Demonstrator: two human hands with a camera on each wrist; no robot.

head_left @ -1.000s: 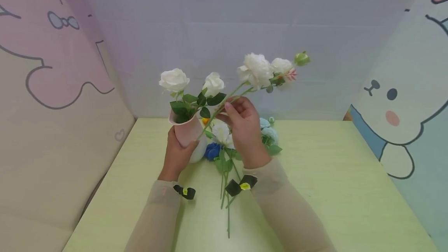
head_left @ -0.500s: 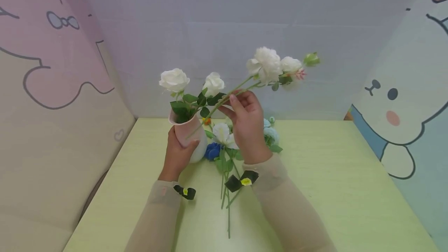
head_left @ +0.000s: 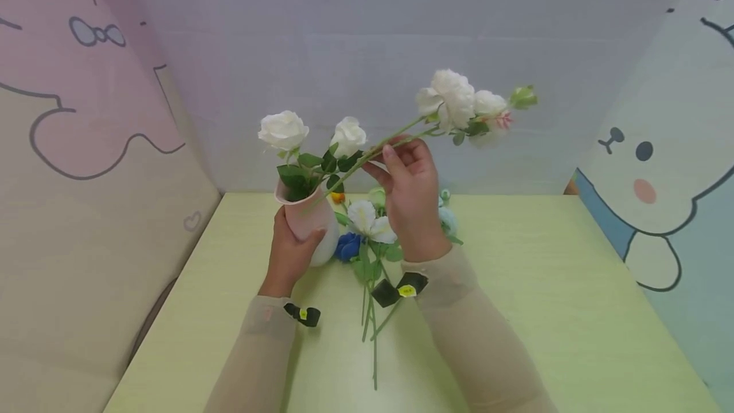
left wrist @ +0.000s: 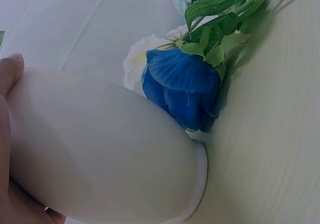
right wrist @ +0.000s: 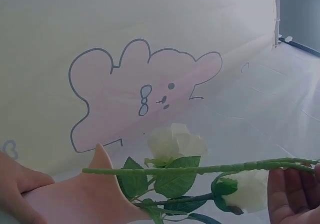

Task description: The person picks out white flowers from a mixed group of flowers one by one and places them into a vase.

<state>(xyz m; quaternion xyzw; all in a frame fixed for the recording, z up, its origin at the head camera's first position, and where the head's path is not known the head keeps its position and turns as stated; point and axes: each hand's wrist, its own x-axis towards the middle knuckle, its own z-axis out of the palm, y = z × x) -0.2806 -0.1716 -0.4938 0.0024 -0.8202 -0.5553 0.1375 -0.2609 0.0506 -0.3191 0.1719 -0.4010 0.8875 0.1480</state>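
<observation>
My left hand (head_left: 292, 250) grips a pink-to-white vase (head_left: 323, 222) around its body, keeping it upright on the table. Two white roses (head_left: 283, 130) with dark green leaves stand in the vase. Between thumb and fingers, my right hand (head_left: 415, 202) pinches the stem (right wrist: 200, 170) of a white flower spray (head_left: 453, 101) with a green bud. The spray slants, its blooms up to the right. Its bare lower end overlaps the vase's rim in the right wrist view. A blue rose (left wrist: 185, 89) lies close beside the vase's base.
A white lily-like flower (head_left: 369, 222), an orange bloom (head_left: 338, 197) and light blue flowers (head_left: 448, 218) lie behind and right of the vase, their stems pointing toward the front of the pale table (head_left: 516, 304). Cloth walls with cartoon prints enclose the sides and back.
My right hand has moved up and to the right with the flower spray, so the stem's lower end has risen from the vase's body toward its rim. The left hand stays put.
</observation>
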